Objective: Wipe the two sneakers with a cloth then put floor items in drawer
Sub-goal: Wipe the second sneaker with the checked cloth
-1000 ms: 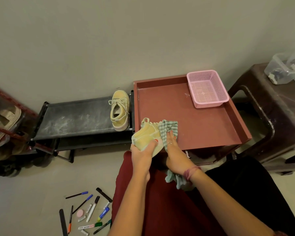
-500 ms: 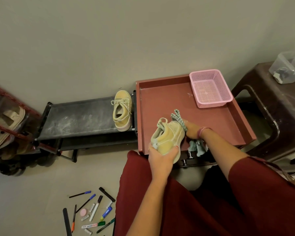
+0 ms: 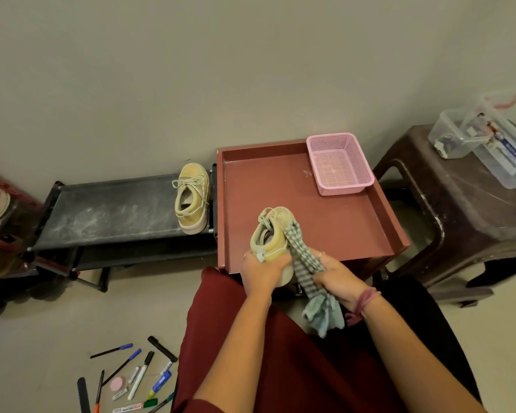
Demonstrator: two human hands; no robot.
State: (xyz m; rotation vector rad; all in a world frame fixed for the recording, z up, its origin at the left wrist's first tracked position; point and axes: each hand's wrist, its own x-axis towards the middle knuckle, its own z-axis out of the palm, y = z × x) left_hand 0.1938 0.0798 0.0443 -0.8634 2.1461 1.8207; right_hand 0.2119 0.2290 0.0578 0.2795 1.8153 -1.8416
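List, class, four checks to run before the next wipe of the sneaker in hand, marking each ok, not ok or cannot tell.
1. Left hand has a firm grip on the held sneaker at its heel: ok.
2. Right hand holds the checked cloth, cloth lying against the shoe's side: ok.
3. Second sneaker rests steady on the black rack: ok.
4. Held sneaker's far side is clean: cannot tell.
5. Pens and markers moved off the floor into the drawer: not ok, they lie on the floor.
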